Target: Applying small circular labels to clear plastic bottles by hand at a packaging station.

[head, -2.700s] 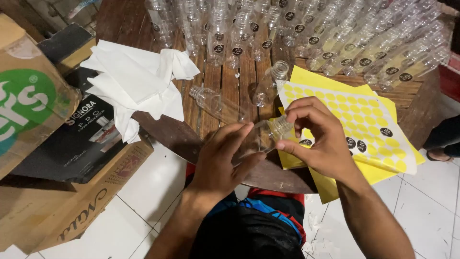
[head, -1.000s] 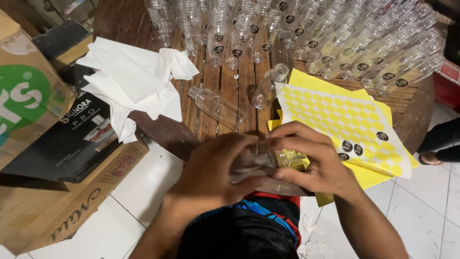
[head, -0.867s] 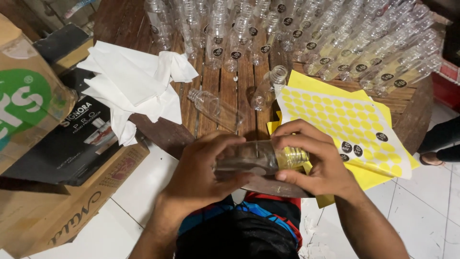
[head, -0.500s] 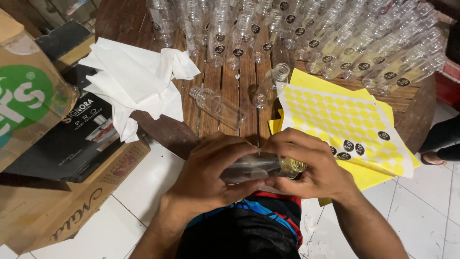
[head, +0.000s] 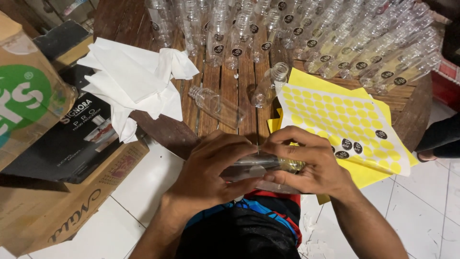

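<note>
Both hands grip 1 clear bottle [head: 261, 165] lying sideways over the table's near edge [head: 163, 132]; left hand [head: 211, 172] fingers closed around its body; right hand [head: 311, 163] fingers closed near its neck, beside the yellow sticker sheet [head: 335, 115].

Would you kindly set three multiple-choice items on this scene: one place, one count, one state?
1. Where does the yellow sticker sheet lie?
A. on the floor
B. on the round wooden table
C. on the cardboard box

2. How many black round stickers remain on that sheet?
A. four
B. none
C. twenty

3. How is the clear plastic bottle held?
A. upright
B. sideways, by left hand and right hand
C. unheld

B, the sheet rests on planks; A, four dark dots show; B, both hands grip it.
</note>
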